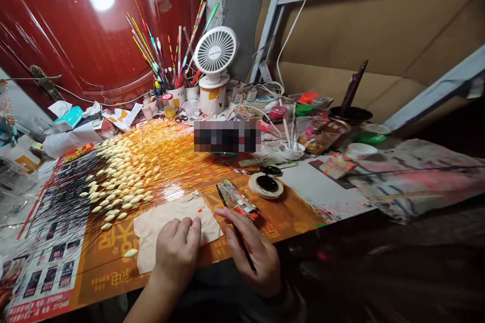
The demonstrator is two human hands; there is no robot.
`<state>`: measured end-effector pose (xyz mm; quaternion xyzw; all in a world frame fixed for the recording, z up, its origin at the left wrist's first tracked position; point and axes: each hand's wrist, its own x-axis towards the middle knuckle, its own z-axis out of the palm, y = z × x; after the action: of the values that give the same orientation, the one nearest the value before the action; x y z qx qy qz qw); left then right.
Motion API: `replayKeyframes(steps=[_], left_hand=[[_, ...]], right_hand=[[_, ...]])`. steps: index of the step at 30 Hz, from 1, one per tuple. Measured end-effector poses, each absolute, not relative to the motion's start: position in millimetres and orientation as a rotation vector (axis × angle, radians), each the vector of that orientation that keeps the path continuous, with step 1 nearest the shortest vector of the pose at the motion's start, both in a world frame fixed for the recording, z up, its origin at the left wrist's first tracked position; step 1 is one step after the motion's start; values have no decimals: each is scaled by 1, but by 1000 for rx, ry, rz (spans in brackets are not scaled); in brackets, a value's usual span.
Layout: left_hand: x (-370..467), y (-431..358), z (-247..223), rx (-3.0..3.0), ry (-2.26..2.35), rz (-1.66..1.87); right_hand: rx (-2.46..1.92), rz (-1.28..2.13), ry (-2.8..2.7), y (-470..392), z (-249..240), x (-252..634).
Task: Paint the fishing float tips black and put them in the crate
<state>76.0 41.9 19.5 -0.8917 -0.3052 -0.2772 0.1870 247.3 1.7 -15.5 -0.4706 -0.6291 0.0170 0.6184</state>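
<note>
My left hand (178, 247) rests curled on a crumpled beige cloth (149, 227), fingers closed. A cream-bodied fishing float (131, 252) lies beside it, its thin stem running under the hand, which appears to grip it; the fingertips are partly hidden. Held in my right hand (255, 257) is a slim black paintbrush (238, 234), its upper end pointing up and away from me. Just beyond that hand lie a paint-stained block (237, 197) and a round pale dish of black paint (266, 185).
Many more fishing floats (125, 176) are spread across the left of the table. A white fan (215, 55) stands at the back near cups of thin sticks. Paint jars and a brush pot (291, 150) crowd the right, beside a stained cloth (420, 176). A pixelated patch hides something mid-table.
</note>
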Motion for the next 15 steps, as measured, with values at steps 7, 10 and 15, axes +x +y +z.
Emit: replayKeyframes(steps=[7, 10, 15], left_hand=[[79, 48, 14, -2536, -835, -864], [79, 47, 16, -2558, -843, -868], [79, 49, 15, -2572, -868, -834]], right_hand=[[-1092, 79, -1443, 2, -12, 249], [-1102, 104, -1428, 2, -10, 249], [-1091, 146, -1408, -4, -10, 250]])
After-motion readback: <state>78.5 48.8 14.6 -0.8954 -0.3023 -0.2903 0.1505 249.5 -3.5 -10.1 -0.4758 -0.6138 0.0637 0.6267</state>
